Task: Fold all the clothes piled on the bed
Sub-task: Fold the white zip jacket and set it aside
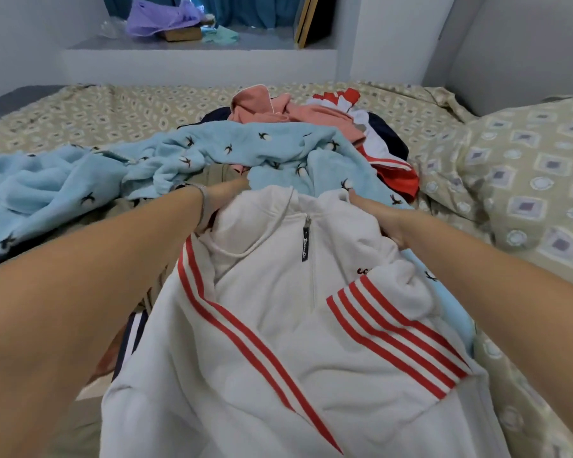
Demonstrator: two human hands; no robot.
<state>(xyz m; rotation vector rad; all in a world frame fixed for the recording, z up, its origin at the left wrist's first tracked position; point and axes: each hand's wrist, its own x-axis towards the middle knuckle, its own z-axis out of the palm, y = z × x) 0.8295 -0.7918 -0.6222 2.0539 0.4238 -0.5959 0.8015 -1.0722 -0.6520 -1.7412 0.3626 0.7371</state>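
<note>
A white zip-neck hoodie point(278, 325) with red stripes lies front-up across the near part of the bed, its collar pointing away from me. My left hand point(217, 203) grips its left shoulder by the hood. My right hand point(382, 219) grips the right shoulder. Behind it lies a light blue fleece garment point(166, 153) with small bird prints, spread leftward. Farther back sit a pink garment point(278, 110) and a red, white and navy garment point(387, 157). Khaki and navy fabric point(136, 328) shows under the hoodie at the left.
The bed sheet point(80, 114) is beige with a diamond print. A matching pillow point(526, 193) lies at the right. A white ledge point(199, 61) behind the bed holds purple cloth point(162, 16) and a box. Walls close in at the back and right.
</note>
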